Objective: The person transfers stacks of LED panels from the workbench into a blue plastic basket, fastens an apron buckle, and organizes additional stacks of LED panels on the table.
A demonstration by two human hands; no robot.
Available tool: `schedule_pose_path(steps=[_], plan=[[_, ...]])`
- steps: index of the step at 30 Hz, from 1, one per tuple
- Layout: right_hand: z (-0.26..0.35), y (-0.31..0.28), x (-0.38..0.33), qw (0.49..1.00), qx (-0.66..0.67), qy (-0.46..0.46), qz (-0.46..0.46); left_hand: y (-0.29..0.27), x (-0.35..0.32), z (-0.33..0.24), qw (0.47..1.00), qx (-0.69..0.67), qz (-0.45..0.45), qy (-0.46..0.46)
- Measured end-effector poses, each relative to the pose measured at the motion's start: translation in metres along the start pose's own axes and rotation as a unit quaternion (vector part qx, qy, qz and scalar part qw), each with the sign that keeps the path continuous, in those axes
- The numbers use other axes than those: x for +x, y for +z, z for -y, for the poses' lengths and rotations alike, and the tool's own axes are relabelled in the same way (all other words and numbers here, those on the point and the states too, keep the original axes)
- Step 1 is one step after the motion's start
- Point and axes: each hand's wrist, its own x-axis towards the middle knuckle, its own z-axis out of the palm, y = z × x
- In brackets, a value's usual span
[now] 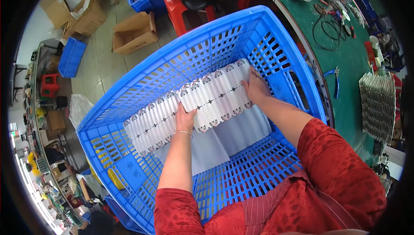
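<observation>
A: Identify the container.
B: It is a large blue plastic basket (281,84) with slotted walls, standing directly in front of the person. Use it as the reference for all positions.

A: Where is the handled item?
B: Inside the basket, toward its right wall: a white, ribbed rectangular block of strips (220,95) with a line of dark cross-shaped marks along its middle. A similar white ribbed run of strips (153,125) lies toward the basket's left wall and meets the first at the basket's middle. Smooth pale sheets (209,148) lie in the basket on the near side of both.

A: Report the left hand.
B: The left hand (186,117) is at the middle of the basket. Its grip pinches the left edge of the block; some fingers are hidden.

A: Report the right hand.
B: The right hand (257,88) is near the basket's right wall. Its grip is closed on the block's right edge, thumb on the upper face.

A: List the surroundings.
B: Right of the basket: a green-topped desk (349,110), carrying blue-handled pliers (337,83) and a tall stack of ribbed strips (377,105). Beyond the basket's far wall: an open brown cardboard box (138,43) and a red plastic stool (176,16).
</observation>
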Motion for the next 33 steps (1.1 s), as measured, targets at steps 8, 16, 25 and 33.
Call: schedule_pose_path(steps=[8, 16, 25, 33], plan=[[0.001, -0.002, -0.009, 0.999, -0.036, 0.018, 0.021, 0.021, -0.012, -0.029, 0.955, 0.267, -0.116, 0.058], [-0.009, -0.003, -0.023, 0.992, -0.088, 0.046, 0.075, 0.07, -0.059, -0.05, 0.938, 0.327, -0.11, -0.014], [-0.019, -0.01, -0.047, 0.991, -0.066, 0.073, 0.086, 0.056, -0.071, -0.039, 0.967, 0.197, -0.146, 0.064], [-0.032, 0.004, -0.057, 0.993, -0.104, 0.046, 0.038, 0.077, -0.091, -0.025, 0.97, 0.111, -0.192, -0.102]])
